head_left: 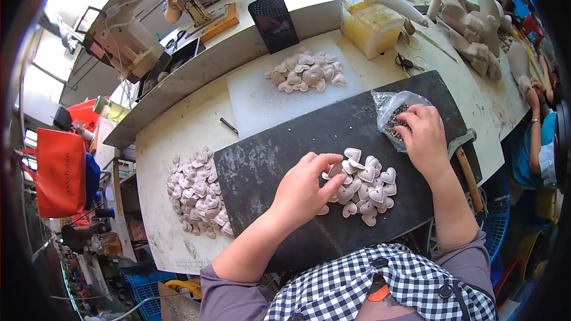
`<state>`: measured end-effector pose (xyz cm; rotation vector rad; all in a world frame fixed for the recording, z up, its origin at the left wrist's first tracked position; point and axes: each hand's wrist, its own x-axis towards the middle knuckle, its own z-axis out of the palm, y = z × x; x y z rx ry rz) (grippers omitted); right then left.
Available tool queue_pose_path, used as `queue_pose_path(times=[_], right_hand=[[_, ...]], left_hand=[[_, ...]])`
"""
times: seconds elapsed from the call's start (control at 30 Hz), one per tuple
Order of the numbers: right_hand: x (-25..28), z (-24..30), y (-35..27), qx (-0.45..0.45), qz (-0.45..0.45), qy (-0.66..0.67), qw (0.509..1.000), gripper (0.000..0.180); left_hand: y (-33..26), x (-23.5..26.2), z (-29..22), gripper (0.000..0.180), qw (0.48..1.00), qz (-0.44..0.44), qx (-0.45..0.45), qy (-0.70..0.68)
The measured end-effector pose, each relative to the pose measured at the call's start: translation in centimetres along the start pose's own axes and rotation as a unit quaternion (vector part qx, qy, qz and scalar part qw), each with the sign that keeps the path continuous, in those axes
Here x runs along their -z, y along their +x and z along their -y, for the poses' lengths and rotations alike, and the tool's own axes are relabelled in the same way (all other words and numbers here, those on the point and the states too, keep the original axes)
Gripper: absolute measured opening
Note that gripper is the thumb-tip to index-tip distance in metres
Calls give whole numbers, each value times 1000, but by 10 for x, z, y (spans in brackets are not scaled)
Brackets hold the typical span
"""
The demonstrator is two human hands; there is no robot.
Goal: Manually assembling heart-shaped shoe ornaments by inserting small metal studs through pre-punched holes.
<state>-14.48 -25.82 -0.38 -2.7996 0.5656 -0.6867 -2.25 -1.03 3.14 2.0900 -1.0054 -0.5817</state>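
My left hand (pixel 306 189) is at the left edge of a small pile of padded fabric hearts (pixel 370 190), pale beige with stitched rims. Its thumb and index finger close around one heart (pixel 335 170). My right hand (pixel 423 135) dips into a clear plastic bag (pixel 389 102) full of small dark and shiny metal bits. The fingers are bent together over these bits, and whatever they pinch is hidden. Pile and bag both rest on a dark, scuffed board (pixel 285 160).
A wooden-handled hammer (pixel 468 178) lies at the board's right edge. Other heart piles are on the left (pixel 199 193) and on a white sheet (pixel 250 101). A phone (pixel 273 22) leans on a ledge behind. A yellowed foam block (pixel 372 27) stands far right. Other people work nearby.
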Motion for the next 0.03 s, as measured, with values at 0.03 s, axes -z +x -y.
queue_pose_path(times=[0.03], right_hand=[[-4, 1, 0, 24, 7, 7, 1000, 21]], left_hand=[[2, 1, 3, 30, 998, -31, -18, 47]])
